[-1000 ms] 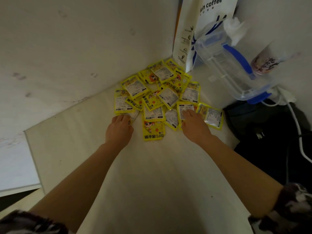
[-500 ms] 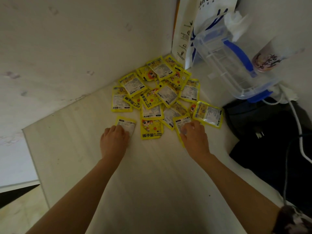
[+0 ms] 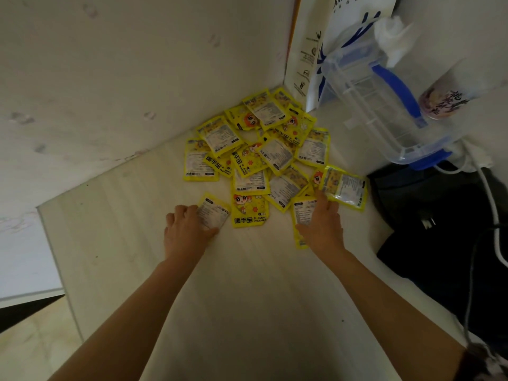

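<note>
You are working on a pale desk (image 3: 247,312) that runs into a corner between two walls. A black bag (image 3: 439,243) lies along its right edge. Behind that, a clear box (image 3: 365,105) with blue handles is tipped on its side in front of a paper bag (image 3: 305,56).

The heap of yellow hand-warmer packets (image 3: 264,152) sits in the corner, the sachets overlapping each other face up and face down. Nearly all of them are in that heap, so I judge the sorting has barely begun.

Your left hand (image 3: 187,232) is at the near-left edge of the heap. Its fingers curl down onto the left packet (image 3: 217,213) and the thumb sits by its lower corner, so it has hold of that one. This packet lies label side up and just clear of the heap, touching only the cartoon-faced packet (image 3: 248,210) beside it.

Your right hand (image 3: 323,226) lies flat, with straight fingers pressing on the right packet (image 3: 302,213). That packet sits at the near-right edge of the heap. Its far end is close against the others (whether it is tucked under a neighbour I cannot tell).

So two packets are at the heap's near edge under your hands, and the rest are untouched. Nothing has gone into the clear box as far as its walls show. Each remaining sachet has to come off the heap in turn, and the overlapping ones at the back may drag their neighbours along.
</note>
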The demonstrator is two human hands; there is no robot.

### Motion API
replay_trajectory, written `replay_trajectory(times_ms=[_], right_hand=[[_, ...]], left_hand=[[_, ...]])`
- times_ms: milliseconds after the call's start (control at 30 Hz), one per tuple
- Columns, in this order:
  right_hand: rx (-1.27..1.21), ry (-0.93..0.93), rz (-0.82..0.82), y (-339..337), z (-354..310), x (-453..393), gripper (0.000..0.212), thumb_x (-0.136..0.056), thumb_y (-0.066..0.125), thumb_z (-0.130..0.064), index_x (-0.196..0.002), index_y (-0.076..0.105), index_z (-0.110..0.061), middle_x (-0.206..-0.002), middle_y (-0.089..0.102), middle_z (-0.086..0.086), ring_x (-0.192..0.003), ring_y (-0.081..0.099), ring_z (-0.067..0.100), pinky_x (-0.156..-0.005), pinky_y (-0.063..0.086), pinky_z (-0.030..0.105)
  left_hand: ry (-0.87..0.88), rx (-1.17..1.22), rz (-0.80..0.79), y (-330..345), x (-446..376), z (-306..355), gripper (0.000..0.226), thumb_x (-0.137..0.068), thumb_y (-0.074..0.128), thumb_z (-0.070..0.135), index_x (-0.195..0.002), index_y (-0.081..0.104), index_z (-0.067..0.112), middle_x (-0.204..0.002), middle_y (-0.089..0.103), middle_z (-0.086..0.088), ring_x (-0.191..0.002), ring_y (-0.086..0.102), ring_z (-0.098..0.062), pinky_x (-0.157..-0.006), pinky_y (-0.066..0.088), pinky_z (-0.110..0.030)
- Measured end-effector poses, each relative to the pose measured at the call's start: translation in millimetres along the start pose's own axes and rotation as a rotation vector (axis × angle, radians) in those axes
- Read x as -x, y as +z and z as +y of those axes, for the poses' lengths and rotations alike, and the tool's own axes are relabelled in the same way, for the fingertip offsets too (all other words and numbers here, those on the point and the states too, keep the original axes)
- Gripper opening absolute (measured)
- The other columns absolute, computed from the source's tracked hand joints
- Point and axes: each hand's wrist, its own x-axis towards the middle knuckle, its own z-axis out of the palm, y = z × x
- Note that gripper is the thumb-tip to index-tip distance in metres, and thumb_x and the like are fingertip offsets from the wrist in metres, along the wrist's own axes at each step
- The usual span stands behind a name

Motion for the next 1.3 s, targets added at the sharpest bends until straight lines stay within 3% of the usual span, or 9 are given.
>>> replay_trajectory(times_ms=[167,300,533,633,767,900,1000,1133,1300], right_hand=[[-0.088,-0.043,-0.009,4.4,3.3,6.3,0.094,-0.081,0.071,-0.015,-0.149,0.008,-0.036,-0.137,0.035,0.014,-0.119,0.049,0.039,-0.096,0.044,0.054],[-0.132,-0.066,0.013,0.9,5.8,3.8,0.09,-0.085,0.062,-0.009,-0.149,0.005,-0.037,-0.141,0.044,0.01,-0.12,0.051,0.035,-0.096,0.044,0.056],[-0.049,-0.138,0.068,-47.9,14.2,-28.6,0.043,-0.09,0.056,-0.012,-0.132,0.045,-0.013,-0.12,0.061,0.017,-0.11,0.057,0.038,-0.09,0.048,0.046],[0.024,-0.199,0.045,-68.9,20.9,-47.1,0.036,-0.086,0.061,-0.008,-0.121,0.055,-0.004,-0.122,0.061,0.02,-0.113,0.056,0.036,-0.092,0.043,0.037],[0.14,-0.245,0.016,-82.4,21.4,-62.8,0.011,-0.085,0.056,0.0,-0.092,0.056,-0.008,-0.101,0.064,0.023,-0.096,0.06,0.039,-0.073,0.036,0.029],[0.305,-0.254,-0.063,-75.1,27.1,-79.3,0.031,-0.085,0.056,-0.002,-0.115,0.057,0.003,-0.128,0.047,0.026,-0.115,0.049,0.041,-0.098,0.041,0.039],[0.344,-0.256,-0.079,-67.4,29.8,-88.5,0.036,-0.084,0.057,-0.006,-0.12,0.055,0.0,-0.142,0.037,0.023,-0.131,0.036,0.041,-0.11,0.034,0.043],[0.375,-0.277,-0.06,-63.7,30.2,-88.5,0.032,-0.086,0.056,-0.01,-0.118,0.055,-0.005,-0.13,0.047,0.019,-0.124,0.042,0.04,-0.102,0.038,0.044],[0.347,-0.263,-0.017,-67.3,27.5,-76.7,0.036,-0.091,0.054,-0.013,-0.127,0.053,-0.009,-0.127,0.041,0.021,-0.11,0.048,0.04,-0.097,0.044,0.044]], left_hand=[[-0.117,0.188,-0.089,6.0,-4.4,-2.0,0.078,-0.069,0.081,0.029,-0.135,0.04,0.016,-0.123,0.054,-0.013,-0.118,0.043,-0.034,-0.095,0.044,-0.047],[-0.069,0.192,-0.126,1.4,-15.1,-3.6,0.04,-0.072,0.077,0.022,-0.106,0.06,0.011,-0.101,0.062,-0.013,-0.098,0.059,-0.034,-0.072,0.049,-0.037],[-0.179,0.548,-0.018,-36.2,-49.8,9.9,0.019,-0.073,0.076,0.014,-0.087,0.063,0.01,-0.071,0.068,-0.01,-0.064,0.068,-0.028,-0.071,0.059,-0.045],[-0.192,0.612,0.037,-52.6,-74.5,22.1,0.028,-0.072,0.08,0.016,-0.091,0.059,0.012,-0.08,0.066,-0.007,-0.072,0.067,-0.027,-0.072,0.059,-0.043],[-0.246,0.674,0.078,-60.9,-103.8,32.2,0.043,-0.068,0.083,0.018,-0.101,0.057,0.013,-0.097,0.066,-0.009,-0.081,0.067,-0.026,-0.069,0.057,-0.037],[-0.253,0.586,0.088,-55.1,-115.4,40.2,0.047,-0.07,0.079,0.017,-0.109,0.055,0.01,-0.099,0.063,-0.01,-0.085,0.065,-0.029,-0.068,0.055,-0.036],[-0.249,0.507,0.122,-49.4,-123.5,40.8,0.053,-0.067,0.078,0.024,-0.112,0.054,0.008,-0.112,0.059,-0.015,-0.104,0.059,-0.035,-0.087,0.053,-0.044],[-0.314,0.402,0.074,-47.7,-127.5,42.0,0.068,-0.072,0.08,0.029,-0.128,0.047,0.008,-0.132,0.044,-0.017,-0.125,0.038,-0.038,-0.1,0.037,-0.042],[-0.305,0.421,0.06,-43.1,-124.5,42.1,0.068,-0.07,0.082,0.029,-0.124,0.047,0.007,-0.127,0.051,-0.017,-0.122,0.043,-0.037,-0.098,0.039,-0.043]])
